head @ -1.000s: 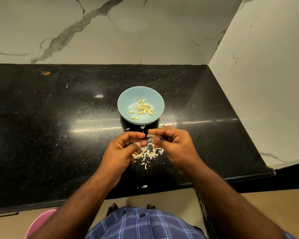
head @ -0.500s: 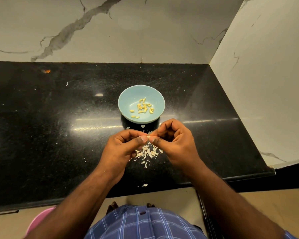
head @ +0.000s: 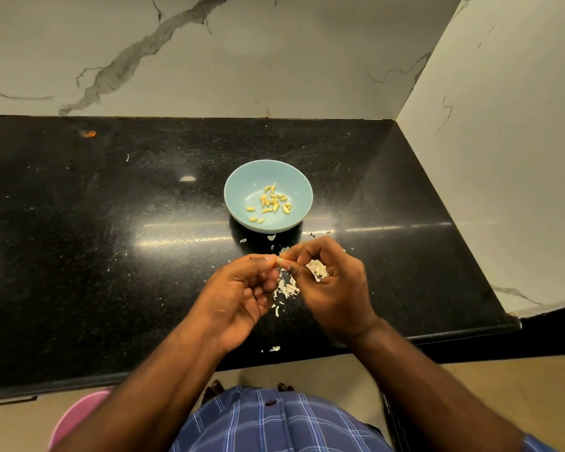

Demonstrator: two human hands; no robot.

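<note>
A light blue bowl (head: pixel 242 187) stands on the black counter (head: pixel 111 256) and holds several small yellow peeled pieces (head: pixel 272 203). Just in front of it my left hand (head: pixel 238 295) and my right hand (head: pixel 336 285) meet fingertip to fingertip, both pinching one small pale piece (head: pixel 279 260) between them. My right hand also cups a clump of white papery skins (head: pixel 317 269) in its curled fingers. A heap of white peel scraps (head: pixel 286 288) lies on the counter under the hands, partly hidden by them.
Marble walls close the counter at the back and on the right (head: pixel 503 158). Stray peel flakes lie near the counter's front edge (head: pixel 274 349). A small orange speck (head: pixel 90 133) sits at the far left. A pink bucket rim (head: pixel 75 419) shows on the floor below.
Both hands have lifted a little off the scrap heap and turned. My right hand has opened toward the camera, so the clump of skins in its palm now shows.
</note>
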